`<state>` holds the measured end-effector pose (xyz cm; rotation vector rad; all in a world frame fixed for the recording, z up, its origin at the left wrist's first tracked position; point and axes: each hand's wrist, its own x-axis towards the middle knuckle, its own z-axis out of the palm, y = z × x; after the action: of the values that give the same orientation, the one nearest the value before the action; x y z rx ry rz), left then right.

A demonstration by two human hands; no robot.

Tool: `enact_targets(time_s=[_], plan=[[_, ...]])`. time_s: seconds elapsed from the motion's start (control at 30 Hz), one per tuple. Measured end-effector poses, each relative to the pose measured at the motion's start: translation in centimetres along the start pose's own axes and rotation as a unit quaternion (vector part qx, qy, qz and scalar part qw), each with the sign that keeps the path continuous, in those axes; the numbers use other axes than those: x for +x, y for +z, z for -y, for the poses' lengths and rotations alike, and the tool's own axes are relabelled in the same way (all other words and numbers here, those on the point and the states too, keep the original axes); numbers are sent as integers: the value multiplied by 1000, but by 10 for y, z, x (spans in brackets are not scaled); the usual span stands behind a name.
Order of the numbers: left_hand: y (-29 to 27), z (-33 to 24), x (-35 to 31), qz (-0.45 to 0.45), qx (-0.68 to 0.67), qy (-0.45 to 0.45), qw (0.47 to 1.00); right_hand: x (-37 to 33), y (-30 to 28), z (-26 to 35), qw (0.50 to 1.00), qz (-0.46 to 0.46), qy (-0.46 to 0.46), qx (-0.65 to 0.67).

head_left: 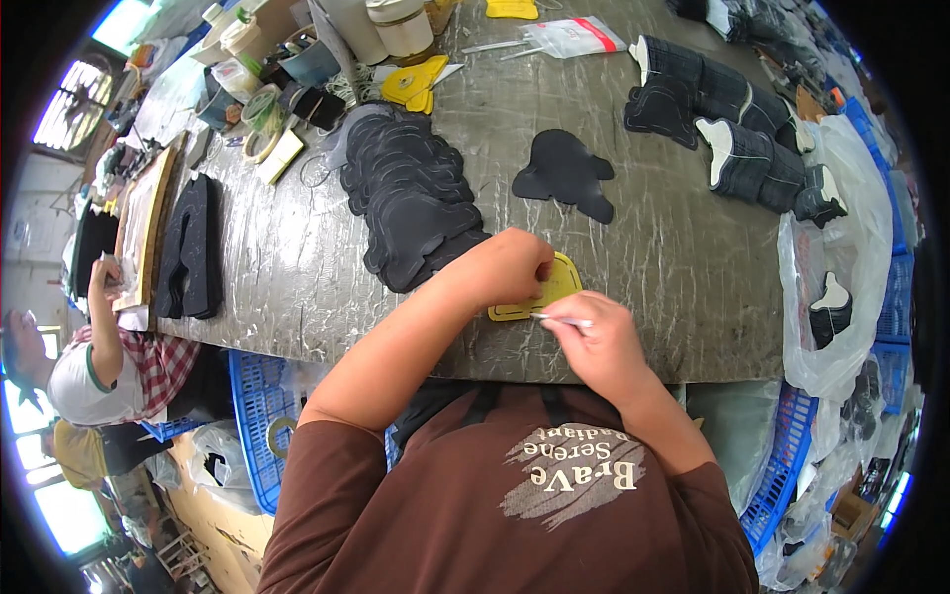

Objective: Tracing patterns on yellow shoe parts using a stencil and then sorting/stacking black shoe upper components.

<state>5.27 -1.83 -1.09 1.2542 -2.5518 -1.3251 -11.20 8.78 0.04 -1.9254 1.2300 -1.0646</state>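
A flat yellow template (565,277) with slots along its edge lies near the front edge of the table (683,317). My left hand (517,269) is bent over it, fingertips pressed together on its upper part. A slim white marking pen (569,321) is pinched in my right hand (602,342), its tip at the template's lower edge. What lies beneath the template is hidden. Left of my hands, a row of overlapping black cut pieces (411,188) runs away from me, partly covered by my left forearm. One single black cut piece (564,170) lies flat beyond my hands.
More yellow templates (416,83) lie beyond the black row, near tubs and pots (401,28). Bundled dark pieces with white edges (757,158) lie at right beside a plastic bag (836,297). Blue crates (259,421) stand below the table. Another person (124,356) works at far left.
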Motion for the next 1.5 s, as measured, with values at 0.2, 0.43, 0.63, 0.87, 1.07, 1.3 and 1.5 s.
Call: enact_targets(time_s=[0.2, 0.43, 0.63, 0.87, 1.07, 1.3, 1.5], plan=[[-5, -5, 1, 11, -17, -26, 999, 10, 29, -3, 999, 37, -33, -22], [-7, -3, 1, 20, -16, -23, 999, 10, 38, -6, 997, 33, -50, -48], [-6, -5, 2, 20, -10, -29, 999, 7, 33, -5, 997, 55, -20, -41], [-5, -5, 2, 21, -3, -23, 1000, 2, 16, -10, 998, 17, 53, -29], [-4, -3, 3, 29, -2, -25, 999, -1, 10, -19, 998, -14, 46, -34], [-3, -1, 3, 36, -15, -36, 999, -1, 8, -18, 996, -18, 58, -65], [-3, -1, 3, 30, -10, -18, 999, -4, 4, -18, 996, -30, 63, -62]])
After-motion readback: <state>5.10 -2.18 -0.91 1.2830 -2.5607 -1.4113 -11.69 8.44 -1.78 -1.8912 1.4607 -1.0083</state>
